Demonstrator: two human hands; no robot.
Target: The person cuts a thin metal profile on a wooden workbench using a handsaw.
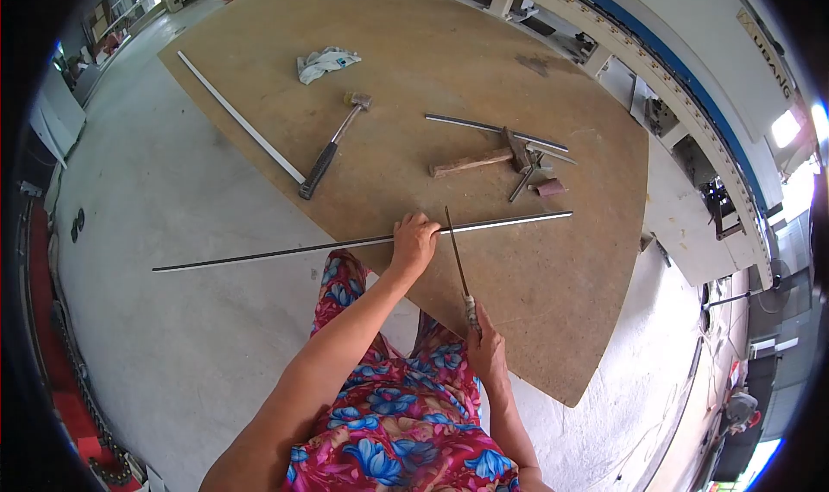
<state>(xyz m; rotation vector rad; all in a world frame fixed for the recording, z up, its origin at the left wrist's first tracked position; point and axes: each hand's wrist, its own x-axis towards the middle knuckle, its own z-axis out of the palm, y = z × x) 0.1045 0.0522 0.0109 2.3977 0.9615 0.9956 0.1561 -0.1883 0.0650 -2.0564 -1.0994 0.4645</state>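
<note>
A long, narrow metal strip, dark along one edge and pale along the other, lies across the near edge of the brown board. My left hand is closed on it, fingers bent over its far side. The strip's left part sticks out past the board over the floor. In my right hand is a thin, rusty-looking blade with a wrapped pale handle. The blade crosses the strip just right of my left hand; whether it touches cannot be made out, nor can any teeth.
On the brown board lie a black-handled mallet, a wooden-handled hammer, a pale strip, a short dark strip, a reddish curled piece and a crumpled plastic bag. A large machine stands along the right.
</note>
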